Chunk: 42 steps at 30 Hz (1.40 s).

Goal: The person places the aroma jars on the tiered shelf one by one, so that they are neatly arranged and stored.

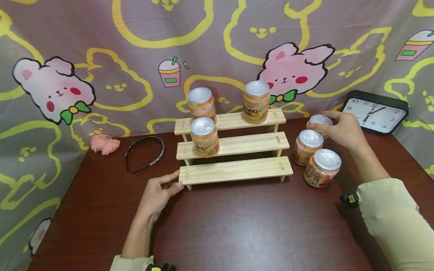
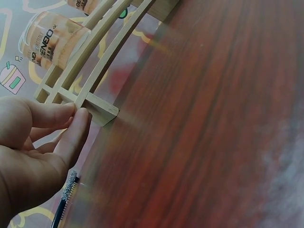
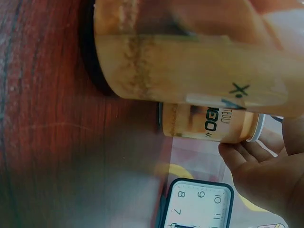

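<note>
A three-step wooden shelf stands mid-table. Two orange cans with silver lids are on its top step and one is on the middle step. My left hand rests on the table, its straight fingers touching the left end of the bottom step. My right hand grips the far can of three standing right of the shelf; the wrist view shows its fingers at that can's lid end. The other two cans stand in front of it.
A black-framed clock leans at the back right. A black headband and a pink fuzzy item lie at the back left. The dark wooden table is bordered by a cartoon-print cloth backdrop.
</note>
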Available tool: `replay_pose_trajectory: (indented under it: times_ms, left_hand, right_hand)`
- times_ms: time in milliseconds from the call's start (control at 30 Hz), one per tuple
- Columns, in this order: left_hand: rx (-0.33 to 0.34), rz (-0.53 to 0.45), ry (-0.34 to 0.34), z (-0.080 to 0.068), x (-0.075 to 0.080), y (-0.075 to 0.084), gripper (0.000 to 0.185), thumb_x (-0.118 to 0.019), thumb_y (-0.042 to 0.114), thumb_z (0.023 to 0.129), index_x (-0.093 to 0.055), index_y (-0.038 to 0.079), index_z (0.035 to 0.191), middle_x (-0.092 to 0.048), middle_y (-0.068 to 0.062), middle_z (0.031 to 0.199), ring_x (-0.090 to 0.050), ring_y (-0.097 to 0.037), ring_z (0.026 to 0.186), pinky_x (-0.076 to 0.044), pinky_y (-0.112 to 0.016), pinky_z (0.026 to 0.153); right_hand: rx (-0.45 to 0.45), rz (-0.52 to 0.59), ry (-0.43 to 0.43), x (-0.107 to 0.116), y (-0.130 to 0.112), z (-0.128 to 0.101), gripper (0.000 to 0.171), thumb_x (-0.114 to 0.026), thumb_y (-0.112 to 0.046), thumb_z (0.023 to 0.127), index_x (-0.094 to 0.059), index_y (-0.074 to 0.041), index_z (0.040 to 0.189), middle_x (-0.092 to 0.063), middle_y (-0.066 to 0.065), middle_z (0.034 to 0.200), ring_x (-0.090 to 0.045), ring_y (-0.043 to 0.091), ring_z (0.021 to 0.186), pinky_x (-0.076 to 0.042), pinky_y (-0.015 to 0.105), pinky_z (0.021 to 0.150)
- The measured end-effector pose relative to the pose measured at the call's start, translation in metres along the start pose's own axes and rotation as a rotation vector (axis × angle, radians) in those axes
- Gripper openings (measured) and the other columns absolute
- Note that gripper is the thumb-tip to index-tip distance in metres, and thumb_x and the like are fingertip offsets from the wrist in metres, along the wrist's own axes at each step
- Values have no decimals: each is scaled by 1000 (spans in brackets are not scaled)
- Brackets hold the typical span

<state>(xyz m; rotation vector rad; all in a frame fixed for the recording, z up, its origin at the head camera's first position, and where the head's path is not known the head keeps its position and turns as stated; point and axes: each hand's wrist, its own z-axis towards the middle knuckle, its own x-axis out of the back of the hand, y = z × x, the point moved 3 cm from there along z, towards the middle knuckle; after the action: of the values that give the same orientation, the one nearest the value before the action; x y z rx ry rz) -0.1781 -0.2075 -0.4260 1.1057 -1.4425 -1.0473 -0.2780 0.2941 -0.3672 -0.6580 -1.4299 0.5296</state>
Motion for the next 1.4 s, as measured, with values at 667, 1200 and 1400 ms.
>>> replay_pose_trajectory:
  times_ms: [667,1200,1400]
  left_hand:
    - [11,-15,12,0,2,0,47,-64,-7,95,-52,-9,141,-54,-26,140,-66,-6,98,-53,-19,82]
    - [2,-2,1,-1,2,2,47,-64,-6,95,-52,-9,141,-52,-24,143,-65,-8,101,-52,-19,84]
    - [-6,2,-2,0,1,1,47,-65,-6,95,-53,-9,140,-53,-24,142,-63,-13,107,-51,-19,85]
  right_hand:
    - [80,-13,39,-2,1,3,83,-77,-45,89,-49,11,144,-48,35,143,-45,49,129,-41,62,100]
    - [116,1,42,0,4,2,79,-79,-41,88,-52,11,141,-50,35,141,-47,45,125,-43,57,95]
    - [124,-7,106,4,7,-2,74,-80,-39,87,-57,8,138,-56,32,136,-52,41,119,-45,37,84]
